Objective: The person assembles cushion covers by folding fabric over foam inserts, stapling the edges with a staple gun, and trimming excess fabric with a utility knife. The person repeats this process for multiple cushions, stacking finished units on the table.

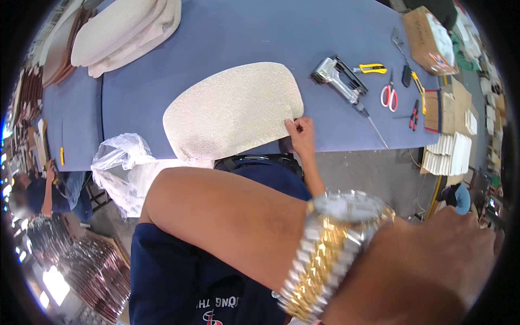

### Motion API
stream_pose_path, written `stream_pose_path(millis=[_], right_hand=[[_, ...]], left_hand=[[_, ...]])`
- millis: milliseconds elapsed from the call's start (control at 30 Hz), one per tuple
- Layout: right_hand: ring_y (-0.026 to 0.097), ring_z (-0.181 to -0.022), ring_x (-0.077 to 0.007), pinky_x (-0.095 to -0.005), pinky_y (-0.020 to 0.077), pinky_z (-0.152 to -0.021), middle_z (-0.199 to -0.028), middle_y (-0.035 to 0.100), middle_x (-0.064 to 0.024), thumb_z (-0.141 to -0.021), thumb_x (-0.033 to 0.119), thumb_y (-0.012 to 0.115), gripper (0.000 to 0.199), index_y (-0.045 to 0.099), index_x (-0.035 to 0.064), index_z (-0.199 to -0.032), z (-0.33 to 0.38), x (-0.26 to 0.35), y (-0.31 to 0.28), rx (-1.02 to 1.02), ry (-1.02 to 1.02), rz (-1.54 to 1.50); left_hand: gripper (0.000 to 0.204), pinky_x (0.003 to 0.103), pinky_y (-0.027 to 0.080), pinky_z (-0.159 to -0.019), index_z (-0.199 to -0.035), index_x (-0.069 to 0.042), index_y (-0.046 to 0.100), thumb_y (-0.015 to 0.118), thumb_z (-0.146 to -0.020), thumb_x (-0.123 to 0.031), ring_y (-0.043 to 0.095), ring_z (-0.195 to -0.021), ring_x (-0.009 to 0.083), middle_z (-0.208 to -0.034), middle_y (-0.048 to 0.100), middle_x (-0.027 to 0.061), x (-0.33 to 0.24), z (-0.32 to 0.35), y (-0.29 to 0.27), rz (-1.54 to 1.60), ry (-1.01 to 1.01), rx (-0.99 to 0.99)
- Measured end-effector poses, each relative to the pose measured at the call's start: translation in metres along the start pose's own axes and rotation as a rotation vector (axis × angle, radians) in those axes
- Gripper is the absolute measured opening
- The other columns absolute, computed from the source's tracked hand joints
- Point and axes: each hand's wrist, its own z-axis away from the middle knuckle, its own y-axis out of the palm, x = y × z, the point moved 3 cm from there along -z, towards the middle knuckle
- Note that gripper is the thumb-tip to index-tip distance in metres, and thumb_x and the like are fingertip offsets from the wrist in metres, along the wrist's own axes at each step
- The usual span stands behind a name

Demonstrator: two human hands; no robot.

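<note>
A beige fabric-covered cushion panel [233,114], rounded at its corners, lies on the blue table at the edge nearest me. My right hand [301,134] has its fingers closed on the panel's near right corner. Across my body, close to the camera, reaches my left forearm, wearing a silver and gold wristwatch [325,254]. My left hand [422,265] is at the lower right, away from the panel; its fingers are blurred and mostly hidden. To the panel's right lies a staple gun [340,81] with an air hose fitting.
Right of the staple gun lie a yellow cutter [372,68], red-handled scissors [389,97] and red pliers [414,116]. Cardboard boxes [425,40] stand at the right end. Beige panels [122,32] are stacked far left. A plastic bag [122,168] hangs by the near edge; another person works at left.
</note>
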Motion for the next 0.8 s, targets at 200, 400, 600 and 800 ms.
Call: stream_pose_path(millis=[200, 400, 600, 800], right_hand=[[0.054, -0.09, -0.0212, -0.0331, 0.0481, -0.08, -0.105, 0.053, -0.0112, -0.087, 0.033, 0.083, 0.037, 0.065, 0.0, -0.082, 0.007, 0.0, -0.015, 0.106, 0.087, -0.113], [0.055, -0.12, -0.037, -0.0444, 0.0466, -0.1, -0.127, 0.055, -0.0219, -0.088, 0.031, 0.08, 0.029, 0.073, 0.0033, -0.091, 0.02, 0.01, -0.017, 0.087, 0.07, 0.008], [0.054, -0.126, -0.0354, -0.0452, 0.0443, -0.106, -0.143, 0.048, -0.0257, -0.092, 0.023, 0.078, 0.026, 0.068, 0.0005, -0.084, 0.017, 0.008, -0.005, -0.054, 0.002, -0.378], [0.055, -0.09, -0.0183, -0.0349, 0.0445, -0.082, -0.094, 0.057, -0.0101, -0.098, 0.024, 0.071, 0.033, 0.059, -0.0002, -0.078, 0.004, 0.014, -0.016, 0.207, 0.201, -0.264]], left_hand=[[0.048, 0.04, 0.049, -0.103, -0.135, -0.003, 0.059, 0.073, -0.092, -0.019, 0.061, -0.123, 0.0305, -0.137, 0.062, 0.0177, 0.125, 0.082, -0.134, -0.538, -0.742, 0.028], [0.078, 0.051, 0.033, -0.119, -0.151, 0.005, 0.044, 0.07, -0.095, -0.043, 0.041, -0.143, 0.0444, -0.152, 0.045, 0.032, 0.061, 0.363, -0.284, -1.489, -1.533, -0.255], [0.087, 0.038, 0.037, -0.114, -0.157, 0.006, 0.034, 0.061, -0.101, -0.055, 0.052, -0.131, 0.0323, -0.146, 0.05, 0.0278, 0.028, 0.439, -0.286, -0.9, -1.895, -0.71], [0.089, 0.038, 0.041, -0.113, -0.159, 0.004, 0.029, 0.058, -0.102, -0.057, 0.05, -0.138, 0.0328, -0.153, 0.048, 0.0251, 0.034, 0.449, -0.291, -0.952, -1.648, -0.766]])
